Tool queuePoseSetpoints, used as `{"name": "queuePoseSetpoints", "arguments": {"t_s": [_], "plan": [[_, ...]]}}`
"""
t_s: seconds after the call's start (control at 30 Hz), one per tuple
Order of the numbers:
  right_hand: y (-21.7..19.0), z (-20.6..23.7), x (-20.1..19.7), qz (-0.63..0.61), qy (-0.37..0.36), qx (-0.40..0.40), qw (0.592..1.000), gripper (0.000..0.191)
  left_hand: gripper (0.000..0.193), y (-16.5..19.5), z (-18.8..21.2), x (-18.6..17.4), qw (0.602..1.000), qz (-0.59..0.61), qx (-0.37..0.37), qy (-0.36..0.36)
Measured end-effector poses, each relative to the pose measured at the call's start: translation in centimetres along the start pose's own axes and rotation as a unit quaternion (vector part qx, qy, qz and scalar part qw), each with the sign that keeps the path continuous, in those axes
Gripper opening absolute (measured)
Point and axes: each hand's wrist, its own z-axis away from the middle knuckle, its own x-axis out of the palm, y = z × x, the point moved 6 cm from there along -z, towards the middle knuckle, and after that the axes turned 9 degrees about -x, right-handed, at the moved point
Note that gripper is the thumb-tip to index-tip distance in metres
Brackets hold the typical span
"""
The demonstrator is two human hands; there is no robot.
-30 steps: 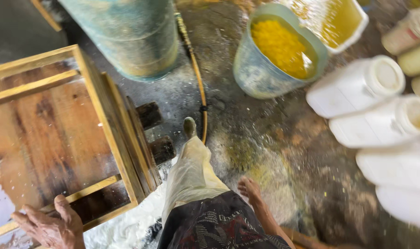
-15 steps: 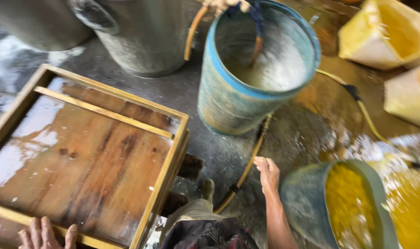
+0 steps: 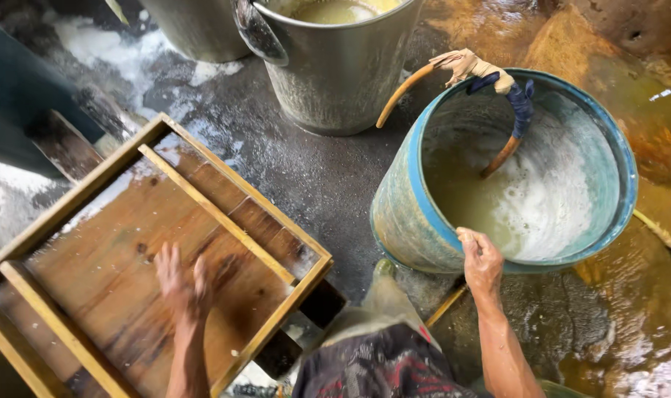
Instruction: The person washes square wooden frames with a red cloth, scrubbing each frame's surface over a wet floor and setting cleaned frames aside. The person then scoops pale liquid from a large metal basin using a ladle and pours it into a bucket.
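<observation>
My left hand (image 3: 181, 284) lies flat, fingers spread, on the wet board inside a shallow wooden tray (image 3: 225, 217) with thin wooden rails; the hand is blurred. My right hand (image 3: 481, 258) grips the near rim of a blue plastic barrel (image 3: 405, 199) that holds cloudy, foamy pale liquid. An orange hose (image 3: 402, 92) bound with cloth and a blue wrap hooks over the barrel's far rim and dips into the liquid.
A dented metal bucket (image 3: 335, 74) with yellowish liquid stands behind the tray, a second metal container (image 3: 195, 29) to its left. The concrete floor (image 3: 313, 177) is wet, with white residue and yellow puddles at right. My knee in patterned cloth (image 3: 372, 361) is at the bottom.
The view has swung left and closer. My left hand moved from the tray's near edge onto the board. My right hand rose from the floor to the blue barrel's rim.
</observation>
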Motion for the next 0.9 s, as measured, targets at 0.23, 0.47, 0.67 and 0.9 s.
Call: {"name": "queuePoseSetpoints", "arguments": {"t_s": [0.23,0.47,0.67,0.9], "plan": [[4.1,-9.4,-3.8,0.073,-0.053,-0.018,0.996,0.024,0.067,5.4,-5.2,12.4,0.987,0.035,-0.157,0.004],[8.3,-18.0,-6.1,0.082,-0.014,0.041,0.996,0.021,0.066,6.6,-6.1,12.0,0.923,0.097,-0.371,0.028],[2.4,-29.5,0.3,0.014,-0.038,-0.098,0.994,0.019,0.071,15.8,-18.4,15.6,0.988,-0.049,-0.143,0.031],[-6.8,-40.2,17.9,-0.016,-0.090,-0.186,0.978,0.013,0.060,17.9,-34.9,33.7,0.985,0.080,0.034,-0.147]]}}
